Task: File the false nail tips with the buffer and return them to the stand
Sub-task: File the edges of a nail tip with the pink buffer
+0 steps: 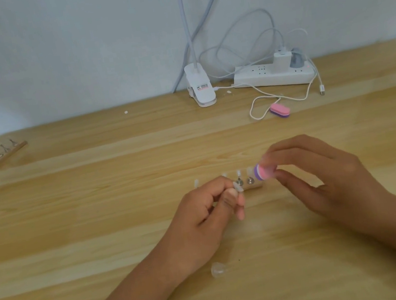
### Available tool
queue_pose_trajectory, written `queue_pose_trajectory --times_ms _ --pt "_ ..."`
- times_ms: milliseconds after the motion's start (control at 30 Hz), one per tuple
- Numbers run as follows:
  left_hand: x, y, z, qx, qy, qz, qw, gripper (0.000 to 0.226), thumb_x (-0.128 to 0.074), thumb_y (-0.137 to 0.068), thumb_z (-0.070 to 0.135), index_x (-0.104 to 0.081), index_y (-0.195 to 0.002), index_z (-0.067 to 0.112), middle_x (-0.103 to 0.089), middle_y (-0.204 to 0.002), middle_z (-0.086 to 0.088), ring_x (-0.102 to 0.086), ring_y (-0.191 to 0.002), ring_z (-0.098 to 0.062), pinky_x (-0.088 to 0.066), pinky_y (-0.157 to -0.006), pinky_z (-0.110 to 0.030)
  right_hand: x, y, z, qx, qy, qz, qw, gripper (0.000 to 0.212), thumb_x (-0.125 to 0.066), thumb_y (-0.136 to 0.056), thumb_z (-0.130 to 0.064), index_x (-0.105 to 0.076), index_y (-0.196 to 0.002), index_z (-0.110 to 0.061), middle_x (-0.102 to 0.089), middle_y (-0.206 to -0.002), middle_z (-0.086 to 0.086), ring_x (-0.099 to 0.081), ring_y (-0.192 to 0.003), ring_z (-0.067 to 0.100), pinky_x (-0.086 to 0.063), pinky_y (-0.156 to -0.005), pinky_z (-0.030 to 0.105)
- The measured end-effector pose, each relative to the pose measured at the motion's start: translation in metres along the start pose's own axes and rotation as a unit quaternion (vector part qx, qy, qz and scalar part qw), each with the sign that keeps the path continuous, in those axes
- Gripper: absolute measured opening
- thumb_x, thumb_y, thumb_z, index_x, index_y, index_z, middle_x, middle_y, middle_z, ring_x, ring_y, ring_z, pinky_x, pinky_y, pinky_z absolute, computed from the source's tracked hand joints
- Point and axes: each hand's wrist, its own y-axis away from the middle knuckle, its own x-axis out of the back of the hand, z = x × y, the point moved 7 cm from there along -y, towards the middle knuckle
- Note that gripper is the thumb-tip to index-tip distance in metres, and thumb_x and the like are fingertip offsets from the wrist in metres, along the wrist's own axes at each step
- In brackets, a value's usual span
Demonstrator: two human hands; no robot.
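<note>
Head view: left grip (203, 216) pinches nail tip (238, 187) over middle of counter (94, 216), by stand (251, 184); right grip (324, 176) clamped on buffer (262, 172). Tip probably feather-light, bendy, slippery, so pinch sides near base, light pressure.

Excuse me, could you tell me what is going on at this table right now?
A person is working on false nail tips. The left hand pinches one nail tip, while the right hand holds a pink and purple buffer close beside it. The stand with more tips sits just behind the hands. Another loose tip lies on the table nearer the person.
</note>
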Motion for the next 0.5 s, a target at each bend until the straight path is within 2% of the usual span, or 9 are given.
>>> queue_pose_trajectory --times_ms 133,267,367,433,500 --pt "-0.002 0.0 -0.003 0.01 -0.001 -0.009 1.0 0.027 -0.035 -0.103 0.018 -0.057 -0.088 0.014 -0.059 -0.069 0.02 -0.043 -0.046 0.006 -0.029 -0.049 -0.004 -0.005 0.002 -0.016 0.024 -0.007 0.02 0.999 0.019 -0.066 -0.088 0.004 -0.073 -0.105 -0.002 -0.068 -0.106 0.008 -0.065 -0.097 0.021 -0.051 -0.089 0.026" --pt "-0.005 0.0 0.001 -0.003 -0.026 -0.029 0.999 0.029 -0.037 -0.104 0.008 -0.06 -0.086 0.005 -0.059 -0.065 0.021 -0.051 -0.052 0.012 -0.032 -0.054 0.0 -0.018 0.002 -0.022 0.034 -0.021 -0.007 0.999 0.021 -0.068 -0.087 0.007 -0.074 -0.104 -0.003 -0.068 -0.106 0.009 -0.066 -0.093 0.024 -0.053 -0.082 0.033" --pt "-0.005 -0.001 0.0 0.005 -0.005 -0.031 0.999 0.029 -0.038 -0.103 0.012 -0.061 -0.085 0.009 -0.065 -0.071 0.009 -0.051 -0.056 0.007 -0.034 -0.058 -0.005 -0.016 0.0 -0.018 0.031 -0.019 -0.002 0.999 0.019 -0.067 -0.088 0.007 -0.074 -0.102 -0.003 -0.068 -0.105 0.008 -0.064 -0.095 0.021 -0.052 -0.083 0.032" --pt "-0.006 -0.001 0.0 0.006 0.001 -0.035 0.999 0.029 -0.038 -0.102 0.018 -0.06 -0.083 0.011 -0.066 -0.071 0.008 -0.054 -0.063 0.003 -0.038 -0.066 -0.012 -0.018 0.001 -0.021 0.034 -0.022 0.002 0.999 0.019 -0.067 -0.088 0.008 -0.074 -0.102 -0.003 -0.067 -0.106 0.008 -0.064 -0.096 0.02 -0.051 -0.084 0.03" --pt "-0.007 0.0 0.001 0.006 0.009 -0.042 0.999 0.03 -0.039 -0.102 0.019 -0.06 -0.081 0.012 -0.067 -0.07 0.007 -0.056 -0.065 0.003 -0.039 -0.069 -0.012 -0.02 0.003 -0.027 0.051 -0.013 0.002 0.999 0.021 -0.067 -0.086 0.011 -0.074 -0.102 -0.002 -0.067 -0.106 0.009 -0.064 -0.096 0.022 -0.051 -0.085 0.029"
